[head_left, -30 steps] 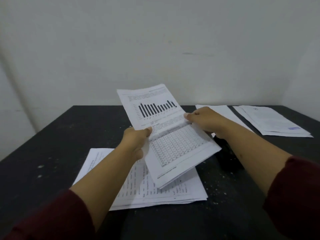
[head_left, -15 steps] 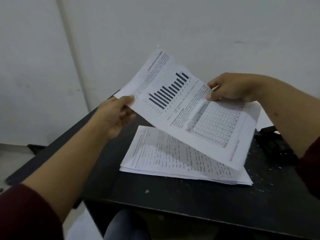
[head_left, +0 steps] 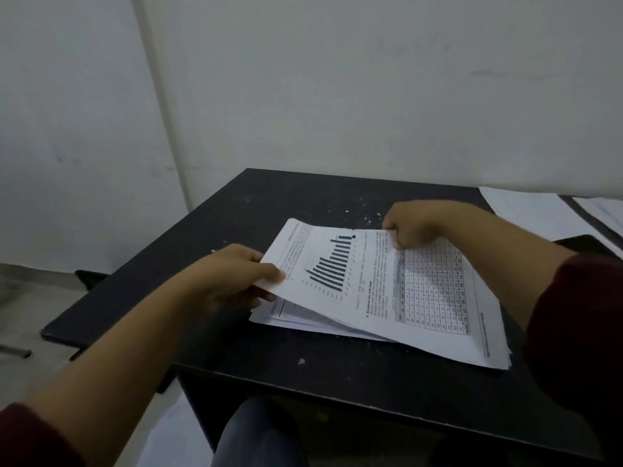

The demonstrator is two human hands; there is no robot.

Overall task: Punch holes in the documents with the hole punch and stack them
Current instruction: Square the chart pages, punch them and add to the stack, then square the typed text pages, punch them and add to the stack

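Observation:
A printed document (head_left: pixel 381 291) with a bar chart and a table lies almost flat on a stack of papers (head_left: pixel 303 320) on the black table (head_left: pixel 303 372). Its near-left corner is still lifted off the stack. My left hand (head_left: pixel 236 281) pinches that left edge. My right hand (head_left: pixel 411 227) grips the far edge of the same document. A dark corner of the hole punch (head_left: pixel 583 242) shows at the right, mostly hidden behind my right arm.
More white sheets (head_left: pixel 532 214) lie at the table's far right by the wall. Paper specks dot the tabletop. The table's left edge drops to the floor, and my knee (head_left: pixel 259 433) shows below the front edge.
The document has come down from mid-air onto the stack, both hands lowering with it. The view has swung down and to the left.

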